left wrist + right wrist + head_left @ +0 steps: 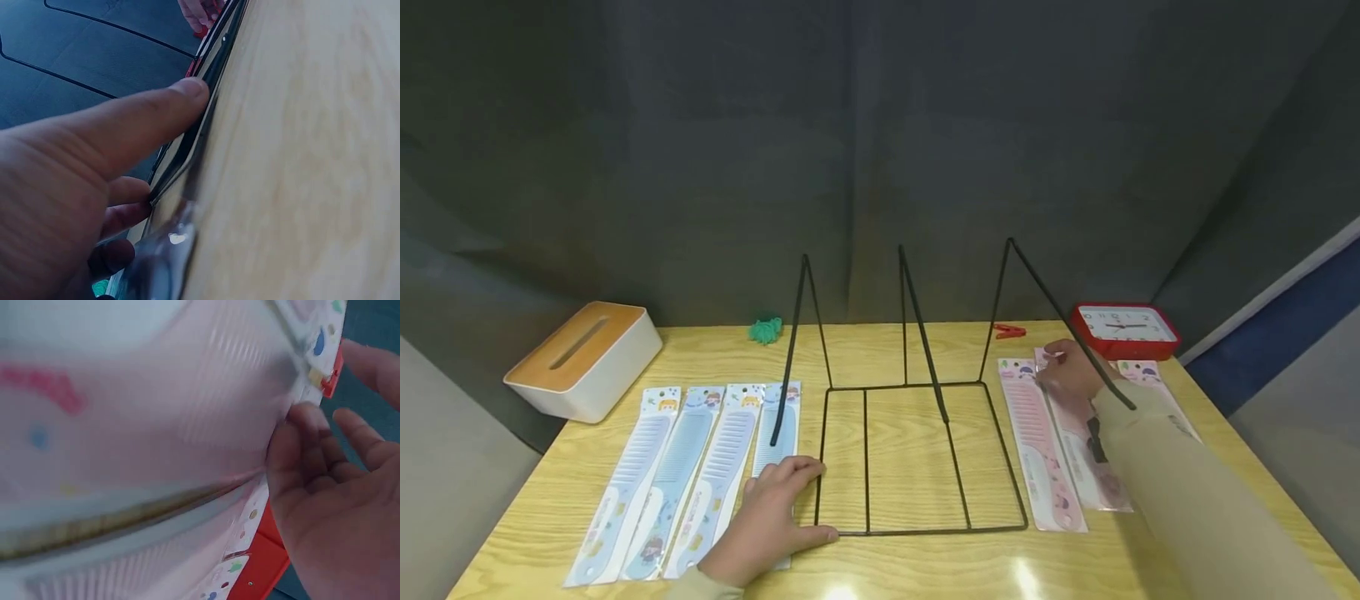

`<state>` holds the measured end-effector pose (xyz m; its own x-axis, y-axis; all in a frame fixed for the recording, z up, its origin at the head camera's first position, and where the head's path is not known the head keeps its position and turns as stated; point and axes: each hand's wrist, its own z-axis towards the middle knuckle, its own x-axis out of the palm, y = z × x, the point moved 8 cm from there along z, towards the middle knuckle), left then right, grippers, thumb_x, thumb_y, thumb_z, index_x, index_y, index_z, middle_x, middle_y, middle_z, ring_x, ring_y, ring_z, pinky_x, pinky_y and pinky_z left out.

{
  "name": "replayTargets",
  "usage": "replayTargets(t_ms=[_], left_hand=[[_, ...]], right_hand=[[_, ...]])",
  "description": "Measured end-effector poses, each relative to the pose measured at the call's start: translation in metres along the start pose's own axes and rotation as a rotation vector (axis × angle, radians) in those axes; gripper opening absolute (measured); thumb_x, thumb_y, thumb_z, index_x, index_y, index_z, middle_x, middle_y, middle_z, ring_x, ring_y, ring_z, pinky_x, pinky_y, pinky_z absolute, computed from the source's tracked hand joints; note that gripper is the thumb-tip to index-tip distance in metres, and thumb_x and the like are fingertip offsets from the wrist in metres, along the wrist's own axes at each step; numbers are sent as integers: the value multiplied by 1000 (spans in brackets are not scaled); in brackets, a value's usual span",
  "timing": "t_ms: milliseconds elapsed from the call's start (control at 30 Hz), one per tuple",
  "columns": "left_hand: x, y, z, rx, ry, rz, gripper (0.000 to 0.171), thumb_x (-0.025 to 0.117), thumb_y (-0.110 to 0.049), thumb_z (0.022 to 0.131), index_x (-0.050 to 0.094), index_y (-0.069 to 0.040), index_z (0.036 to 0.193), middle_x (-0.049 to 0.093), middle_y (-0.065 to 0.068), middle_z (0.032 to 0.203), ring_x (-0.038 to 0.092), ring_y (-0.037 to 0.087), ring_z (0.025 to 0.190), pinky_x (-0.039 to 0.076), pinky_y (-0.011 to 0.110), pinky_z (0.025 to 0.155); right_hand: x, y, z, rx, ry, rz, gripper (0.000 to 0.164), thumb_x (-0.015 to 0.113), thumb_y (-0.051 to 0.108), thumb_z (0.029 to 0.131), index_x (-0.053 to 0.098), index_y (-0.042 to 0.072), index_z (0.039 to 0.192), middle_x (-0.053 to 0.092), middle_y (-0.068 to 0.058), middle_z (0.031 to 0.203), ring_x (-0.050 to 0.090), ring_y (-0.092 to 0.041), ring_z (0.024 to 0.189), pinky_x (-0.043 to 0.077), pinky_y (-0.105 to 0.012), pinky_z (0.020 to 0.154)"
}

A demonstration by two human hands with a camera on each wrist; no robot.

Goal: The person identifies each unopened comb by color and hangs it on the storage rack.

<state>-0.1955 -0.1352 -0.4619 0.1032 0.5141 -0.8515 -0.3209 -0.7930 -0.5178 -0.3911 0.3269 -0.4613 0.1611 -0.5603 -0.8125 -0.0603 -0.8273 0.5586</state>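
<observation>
My left hand (767, 517) rests at the front left corner of a black wire rack (917, 531), thumb and index finger spread along its bars. In the left wrist view the thumb lies over the wire, and other fingertips touch it. Beside that hand are several packaged blue and lilac combs (700, 475), the rightmost partly covered by it. At the right, my right hand (1075, 371) touches the top end of the middle pink comb pack (1078, 450). In the right wrist view its fingers bend loosely at the pack's edge, thumb held apart. Another pink comb pack (1041, 450) lies alongside.
The rack's slanted rods (917, 317) stand up between the hands. Behind are a tissue box (587, 358), a green tangled item (766, 330), a red clip (1010, 331) and a red clock (1126, 332). A third pink pack (1142, 372) lies partly under the right arm.
</observation>
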Motion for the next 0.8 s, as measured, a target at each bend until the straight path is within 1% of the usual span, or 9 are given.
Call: replayTargets(t_ms=[100, 200, 267, 333, 433, 500, 633, 733, 800], left_hand=[[0, 0, 0, 0, 5, -2, 81, 84, -57, 72, 61, -12, 136, 54, -3, 137, 50, 21, 116, 35, 42, 84], [0, 0, 0, 5, 2, -6, 82, 84, -57, 72, 61, -11, 136, 54, -3, 136, 50, 21, 115, 34, 41, 83], [0, 0, 0, 10, -2, -12, 82, 84, -57, 72, 61, -11, 136, 54, -3, 136, 49, 21, 116, 33, 40, 83], [1, 0, 1, 14, -3, -13, 83, 84, -58, 72, 61, -11, 136, 54, -3, 137, 49, 21, 117, 33, 40, 84], [3, 0, 2, 17, -2, -13, 84, 83, -60, 72, 61, -12, 137, 54, -3, 137, 49, 21, 118, 34, 41, 85], [4, 1, 3, 17, 0, -13, 84, 82, -61, 72, 60, -12, 137, 54, -3, 137, 49, 21, 118, 34, 41, 86], [5, 2, 2, 15, -3, -13, 84, 82, -61, 72, 61, -12, 137, 54, -4, 137, 48, 21, 118, 34, 41, 86], [4, 3, 1, 15, -11, -3, 84, 83, -60, 71, 61, -12, 136, 54, -4, 137, 48, 20, 117, 34, 42, 86], [4, 3, 1, 17, -15, 3, 83, 83, -60, 72, 61, -12, 136, 54, -5, 137, 49, 20, 117, 34, 41, 86]], right_hand=[[1, 1, 1, -61, 17, -62, 74, 71, 37, 90, 44, -9, 141, 64, -28, 118, 63, -33, 100, 49, -51, 88], [4, 8, 0, -140, 26, -110, 73, 73, 35, 88, 47, -11, 139, 63, -31, 121, 62, -41, 107, 46, -56, 94], [7, 13, -1, -183, 40, -136, 69, 72, 32, 89, 50, -11, 137, 60, -33, 127, 56, -48, 117, 43, -59, 98], [10, 19, -2, -201, 55, -164, 65, 72, 29, 89, 52, -10, 137, 53, -34, 136, 47, -53, 127, 40, -62, 102], [12, 23, -3, -165, 73, -218, 61, 69, 28, 90, 54, -7, 137, 51, -35, 138, 44, -55, 129, 37, -64, 103], [12, 24, -2, -146, 72, -235, 59, 68, 30, 91, 55, -6, 136, 53, -33, 138, 45, -53, 129, 38, -63, 103], [12, 30, 0, -120, 57, -205, 47, 66, 31, 93, 64, -3, 125, 64, -25, 124, 59, -41, 111, 44, -57, 97], [13, 35, 1, -107, 48, -176, 34, 64, 27, 94, 68, -2, 112, 69, -15, 104, 58, -29, 90, 48, -46, 82], [14, 34, 2, -71, 45, -142, 28, 63, 25, 94, 69, 0, 105, 67, -10, 96, 57, -25, 84, 46, -39, 72]])
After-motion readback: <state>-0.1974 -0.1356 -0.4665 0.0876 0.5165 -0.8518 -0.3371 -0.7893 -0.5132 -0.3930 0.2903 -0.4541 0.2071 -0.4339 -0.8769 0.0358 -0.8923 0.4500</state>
